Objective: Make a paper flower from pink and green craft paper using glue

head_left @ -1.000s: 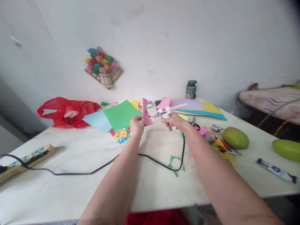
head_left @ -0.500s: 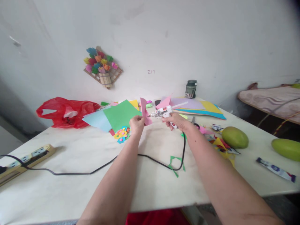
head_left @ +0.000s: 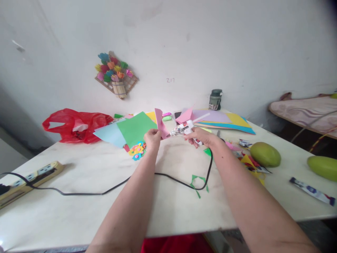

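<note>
My left hand (head_left: pixel 152 139) pinches a piece of pink paper (head_left: pixel 160 123) that stands up bent above the table. Wrapped round a white hot glue gun (head_left: pixel 188 127) is my right hand (head_left: pixel 200 136). The gun's nozzle end points left and lies close to the paper's lower right edge; whether they touch I cannot tell. Its black cord (head_left: pixel 168 177) runs across the table to the left. Just left of my left hand are a green sheet (head_left: pixel 137 128) and several small foam flowers (head_left: pixel 137 150).
At the left are a red plastic bag (head_left: pixel 76 126) and a power strip (head_left: pixel 34 181). Coloured sheets (head_left: pixel 237 124) and a bottle (head_left: pixel 215 99) stand behind my right hand. Green fruit (head_left: pixel 265 154), a tube (head_left: pixel 312 191) and paper scraps (head_left: pixel 249 161) lie right. A green cutout (head_left: pixel 195 186) lies in front.
The pink paper has tilted slightly and shifted a little left with my left hand. The glue gun has dipped slightly and moved a touch right. The view has shifted a little.
</note>
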Tool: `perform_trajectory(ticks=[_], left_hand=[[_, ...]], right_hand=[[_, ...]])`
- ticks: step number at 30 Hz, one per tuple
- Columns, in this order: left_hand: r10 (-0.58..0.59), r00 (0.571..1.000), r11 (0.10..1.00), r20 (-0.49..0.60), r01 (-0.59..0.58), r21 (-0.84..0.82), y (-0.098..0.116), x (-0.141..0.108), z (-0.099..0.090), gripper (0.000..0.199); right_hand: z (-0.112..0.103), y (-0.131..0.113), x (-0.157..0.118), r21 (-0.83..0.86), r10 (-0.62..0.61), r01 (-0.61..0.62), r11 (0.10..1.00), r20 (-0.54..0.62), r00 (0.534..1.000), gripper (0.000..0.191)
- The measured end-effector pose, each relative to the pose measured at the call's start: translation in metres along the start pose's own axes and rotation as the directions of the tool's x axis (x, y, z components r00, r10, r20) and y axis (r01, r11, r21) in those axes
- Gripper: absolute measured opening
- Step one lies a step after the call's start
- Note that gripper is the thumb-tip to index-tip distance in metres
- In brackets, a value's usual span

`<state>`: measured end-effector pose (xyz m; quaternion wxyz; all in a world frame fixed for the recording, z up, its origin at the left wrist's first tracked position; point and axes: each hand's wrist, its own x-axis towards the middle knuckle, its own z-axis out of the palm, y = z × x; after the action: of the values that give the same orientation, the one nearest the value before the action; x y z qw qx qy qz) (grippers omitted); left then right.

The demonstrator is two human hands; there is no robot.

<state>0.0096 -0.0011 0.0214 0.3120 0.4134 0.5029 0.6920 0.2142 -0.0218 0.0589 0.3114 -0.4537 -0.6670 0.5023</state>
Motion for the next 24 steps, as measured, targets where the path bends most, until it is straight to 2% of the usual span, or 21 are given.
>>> perform_trajectory(ticks=[7, 12, 17, 24], left_hand=[[0.007, 1.0, 1.0, 0.024, -0.007, -0.021, -0.001, 0.0, 0.0, 0.01], [0.021, 0.999, 1.0, 0.032, -0.022, 0.006, -0.003, 0.0, 0.0, 0.01], [0.034, 0.999, 0.999, 0.042, -0.034, 0.013, -0.003, -0.002, 0.001, 0.011], [0.019, 1.0, 1.0, -0.003, -0.019, 0.017, -0.001, -0.001, 0.0, 0.01]], right_hand=[[0.0, -0.004, -0.001, -0.01, -0.033, 0.033, 0.999, -0.059, 0.998, 0.026], [0.007, -0.01, -0.004, -0.047, -0.069, 0.066, 0.997, -0.059, 0.996, 0.027], [0.009, -0.01, -0.002, -0.073, -0.081, 0.074, 0.995, -0.106, 0.991, 0.021], [0.005, -0.009, -0.005, -0.083, -0.062, 0.058, 0.995, -0.04, 0.997, 0.028]])
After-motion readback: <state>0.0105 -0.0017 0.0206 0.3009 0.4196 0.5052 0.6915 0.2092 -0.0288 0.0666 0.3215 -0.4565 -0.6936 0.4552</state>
